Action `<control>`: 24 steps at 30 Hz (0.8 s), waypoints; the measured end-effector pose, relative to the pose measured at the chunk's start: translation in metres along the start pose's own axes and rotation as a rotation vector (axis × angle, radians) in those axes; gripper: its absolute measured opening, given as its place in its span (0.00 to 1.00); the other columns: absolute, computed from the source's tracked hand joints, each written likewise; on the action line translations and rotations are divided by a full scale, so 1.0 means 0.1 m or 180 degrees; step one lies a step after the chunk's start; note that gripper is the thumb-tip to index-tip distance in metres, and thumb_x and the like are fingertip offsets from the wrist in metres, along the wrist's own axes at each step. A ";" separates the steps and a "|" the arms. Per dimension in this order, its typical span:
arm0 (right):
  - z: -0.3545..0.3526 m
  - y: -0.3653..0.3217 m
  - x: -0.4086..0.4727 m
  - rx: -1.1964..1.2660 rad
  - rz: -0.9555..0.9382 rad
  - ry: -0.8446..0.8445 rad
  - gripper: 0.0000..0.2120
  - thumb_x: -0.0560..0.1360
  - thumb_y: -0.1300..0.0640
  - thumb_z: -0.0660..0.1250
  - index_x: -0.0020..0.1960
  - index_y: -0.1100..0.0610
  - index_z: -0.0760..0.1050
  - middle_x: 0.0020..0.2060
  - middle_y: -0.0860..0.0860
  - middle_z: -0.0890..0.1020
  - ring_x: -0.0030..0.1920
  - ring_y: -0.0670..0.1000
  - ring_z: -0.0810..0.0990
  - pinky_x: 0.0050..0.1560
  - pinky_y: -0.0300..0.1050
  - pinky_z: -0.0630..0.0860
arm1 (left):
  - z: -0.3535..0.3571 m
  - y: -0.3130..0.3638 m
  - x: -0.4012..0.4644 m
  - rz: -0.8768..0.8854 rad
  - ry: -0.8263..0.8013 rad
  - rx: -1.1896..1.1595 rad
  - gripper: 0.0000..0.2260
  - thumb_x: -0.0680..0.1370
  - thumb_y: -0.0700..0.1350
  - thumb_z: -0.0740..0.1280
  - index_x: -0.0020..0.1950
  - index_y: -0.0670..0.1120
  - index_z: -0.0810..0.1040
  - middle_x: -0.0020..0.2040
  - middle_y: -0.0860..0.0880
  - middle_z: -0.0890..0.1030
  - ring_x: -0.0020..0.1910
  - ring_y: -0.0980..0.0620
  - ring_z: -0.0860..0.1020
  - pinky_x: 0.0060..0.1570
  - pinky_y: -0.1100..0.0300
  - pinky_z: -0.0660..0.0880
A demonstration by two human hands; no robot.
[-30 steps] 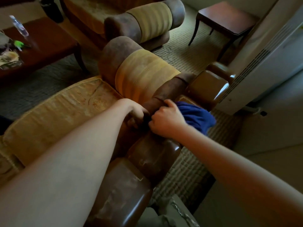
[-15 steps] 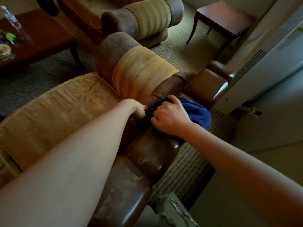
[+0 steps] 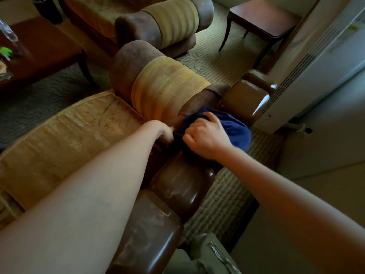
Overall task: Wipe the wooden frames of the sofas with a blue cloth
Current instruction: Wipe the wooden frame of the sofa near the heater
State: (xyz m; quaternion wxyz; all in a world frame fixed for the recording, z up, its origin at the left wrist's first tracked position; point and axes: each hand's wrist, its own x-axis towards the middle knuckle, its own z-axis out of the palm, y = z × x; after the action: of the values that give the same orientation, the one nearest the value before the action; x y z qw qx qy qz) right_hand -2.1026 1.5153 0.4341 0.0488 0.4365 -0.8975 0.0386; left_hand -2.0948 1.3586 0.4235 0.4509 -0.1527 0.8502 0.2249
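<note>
The sofa's glossy brown wooden frame [image 3: 183, 186] runs from the bottom centre up toward the right, ending in a rounded block [image 3: 245, 99]. My right hand [image 3: 205, 137] grips a bunched blue cloth [image 3: 235, 127] and presses it on the frame just behind the padded armrest [image 3: 166, 88]. My left hand [image 3: 162, 130] reaches into the gap beside the cloth at the frame's inner side. Its fingers curl down out of sight, so what they hold is hidden.
The yellow seat cushion [image 3: 65, 135] lies to the left. A second sofa [image 3: 158, 22] stands beyond, a dark coffee table [image 3: 43, 54] with a bottle at upper left, a small side table [image 3: 262, 18] at upper right. A white appliance [image 3: 316, 62] stands close on the right.
My right hand has slid the blue cloth a little farther along the frame toward the armrest. The left hand stayed beside it.
</note>
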 end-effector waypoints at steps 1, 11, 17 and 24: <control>0.03 -0.04 -0.10 0.0194 -0.0063 0.0107 0.24 0.74 0.47 0.46 0.35 0.52 0.78 0.36 0.48 0.82 0.48 0.51 0.78 0.66 0.52 0.56 | 0.00 0.00 0.02 0.0000 0.0002 0.0026 0.34 0.81 0.38 0.56 0.77 0.54 0.38 0.61 0.37 0.68 0.37 0.46 0.75 0.45 0.48 0.77; 0.01 0.35 -0.02 0.0194 0.0214 0.0205 0.24 0.78 0.45 0.48 0.46 0.51 0.82 0.49 0.45 0.83 0.61 0.47 0.75 0.72 0.58 0.51 | 0.02 0.17 -0.25 -0.0073 0.0051 -0.0254 0.22 0.82 0.41 0.53 0.76 0.44 0.53 0.53 0.38 0.72 0.38 0.45 0.74 0.36 0.55 0.75; 0.16 0.23 -0.29 0.0774 0.1431 0.1464 0.16 0.78 0.50 0.57 0.54 0.52 0.82 0.59 0.48 0.80 0.66 0.49 0.73 0.70 0.56 0.59 | 0.03 0.58 -0.24 0.0539 0.1051 -0.0804 0.17 0.81 0.43 0.53 0.68 0.38 0.68 0.66 0.38 0.72 0.63 0.39 0.73 0.51 0.55 0.70; 0.39 -0.23 -0.77 0.2589 0.2569 0.2095 0.21 0.81 0.56 0.58 0.73 0.58 0.63 0.72 0.44 0.59 0.74 0.42 0.51 0.73 0.33 0.46 | 0.25 1.03 -0.21 0.1618 0.2382 -0.0673 0.15 0.75 0.43 0.61 0.61 0.42 0.72 0.61 0.39 0.70 0.61 0.40 0.70 0.62 0.54 0.66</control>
State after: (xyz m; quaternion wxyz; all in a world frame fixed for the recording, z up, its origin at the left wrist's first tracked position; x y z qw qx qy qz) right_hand -2.0390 1.5564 0.3866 0.1335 0.0150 -0.8427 0.5213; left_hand -2.1136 1.4608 0.4543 0.0256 -0.0552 0.9373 0.3431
